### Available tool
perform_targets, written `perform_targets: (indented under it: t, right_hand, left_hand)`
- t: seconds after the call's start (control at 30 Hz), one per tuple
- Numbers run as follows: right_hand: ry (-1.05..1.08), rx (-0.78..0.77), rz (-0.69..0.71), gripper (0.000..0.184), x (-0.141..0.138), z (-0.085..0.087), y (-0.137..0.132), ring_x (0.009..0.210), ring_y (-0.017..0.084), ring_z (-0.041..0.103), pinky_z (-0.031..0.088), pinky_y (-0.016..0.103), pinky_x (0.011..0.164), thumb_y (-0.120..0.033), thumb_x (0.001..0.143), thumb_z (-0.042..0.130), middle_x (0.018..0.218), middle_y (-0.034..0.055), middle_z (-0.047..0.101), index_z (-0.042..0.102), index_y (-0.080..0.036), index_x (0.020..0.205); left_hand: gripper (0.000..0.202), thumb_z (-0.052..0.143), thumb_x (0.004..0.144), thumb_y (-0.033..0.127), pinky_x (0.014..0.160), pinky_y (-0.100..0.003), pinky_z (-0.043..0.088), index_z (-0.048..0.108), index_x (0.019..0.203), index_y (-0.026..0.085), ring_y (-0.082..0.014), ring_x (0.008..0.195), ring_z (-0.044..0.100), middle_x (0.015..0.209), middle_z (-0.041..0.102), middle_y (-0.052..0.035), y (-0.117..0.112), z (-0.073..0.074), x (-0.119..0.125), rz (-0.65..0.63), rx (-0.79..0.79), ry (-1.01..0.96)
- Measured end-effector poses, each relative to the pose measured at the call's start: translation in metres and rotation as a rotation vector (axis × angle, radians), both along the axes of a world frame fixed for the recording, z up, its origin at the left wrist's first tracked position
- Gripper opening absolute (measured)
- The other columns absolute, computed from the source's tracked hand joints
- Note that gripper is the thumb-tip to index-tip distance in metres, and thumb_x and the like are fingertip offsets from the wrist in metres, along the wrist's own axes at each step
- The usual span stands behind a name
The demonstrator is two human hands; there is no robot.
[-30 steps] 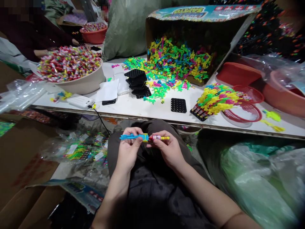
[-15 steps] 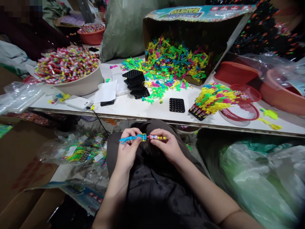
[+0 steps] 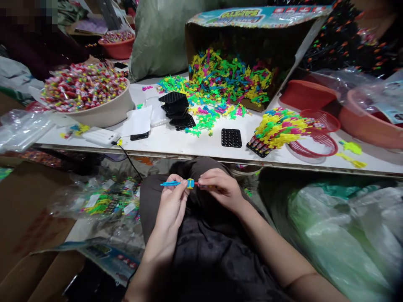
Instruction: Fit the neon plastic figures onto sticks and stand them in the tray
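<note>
Above my lap, my left hand [image 3: 174,195] pinches a blue plastic figure [image 3: 171,183] with a yellow-and-blue end piece [image 3: 190,183]. My right hand [image 3: 223,188] is closed on a small candy-filled tube [image 3: 204,187], mostly hidden behind its fingers. The tube's red tip [image 3: 196,183] points left and meets the figure's end piece; whether it is inside cannot be made out. On the table ahead, a black pegged tray [image 3: 231,138] lies flat, and beside it stands a bunch of colourful figures on tubes [image 3: 277,128] in another black tray.
A carton [image 3: 261,19] on its side spills small plastic figures [image 3: 229,79] onto the white table [image 3: 201,147]. Stacked black trays [image 3: 175,107], a tub of candy tubes [image 3: 103,113] and red baskets [image 3: 315,147] stand around. Bagged goods [image 3: 103,199] lie lower left; plastic sheeting [image 3: 330,235] lies right.
My right hand has turned over the tube, so its fingers now cover most of it. The blue figure has rotated slightly in my left hand. The view has shifted a little.
</note>
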State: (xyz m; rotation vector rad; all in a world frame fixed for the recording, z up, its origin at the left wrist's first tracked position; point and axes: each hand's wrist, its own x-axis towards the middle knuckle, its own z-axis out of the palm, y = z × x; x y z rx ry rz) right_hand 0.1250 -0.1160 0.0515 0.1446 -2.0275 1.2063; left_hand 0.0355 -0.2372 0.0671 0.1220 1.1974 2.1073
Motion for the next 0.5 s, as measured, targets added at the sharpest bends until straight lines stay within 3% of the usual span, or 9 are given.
perform_targets:
  t: [0.23, 0.37, 0.5]
  right_hand:
    - [-0.159, 0.241, -0.060, 0.022, 0.012, 0.003, 0.010, 0.087, 0.016, 0.054, 0.040, 0.034, 0.078, -0.023, 0.079, 0.055, 0.092, 0.0012, 0.066, 0.062, -0.028, 0.099]
    - [-0.339, 0.347, -0.130, 0.026, 0.025, 0.015, 0.014, 0.082, 0.017, 0.051, 0.035, 0.035, 0.078, -0.030, 0.079, 0.054, 0.093, 0.0022, 0.066, 0.059, -0.027, 0.105]
    - [-0.412, 0.271, -0.272, 0.025, 0.048, 0.018, 0.024, 0.078, 0.017, 0.053, 0.036, 0.034, 0.074, -0.032, 0.080, 0.053, 0.089, 0.0041, 0.066, 0.060, -0.024, 0.103]
  left_hand:
    - [0.028, 0.067, 0.060, 0.019, 0.057, -0.015, 0.039, 0.041, 0.070, 0.017, -0.0049, 0.057, 0.046, 0.060, 0.045, 0.0068, 0.003, -0.003, 0.002, 0.011, -0.117, 0.043]
    - [0.025, 0.066, 0.062, 0.020, 0.051, -0.015, 0.035, 0.043, 0.071, 0.017, -0.0044, 0.052, 0.043, 0.059, 0.044, 0.0070, 0.008, 0.002, 0.006, 0.078, -0.196, 0.292]
    - [0.020, 0.063, 0.067, 0.023, 0.049, -0.016, 0.034, 0.045, 0.071, 0.017, -0.0050, 0.051, 0.042, 0.060, 0.043, 0.0063, 0.032, 0.015, 0.019, -0.070, -0.252, 0.583]
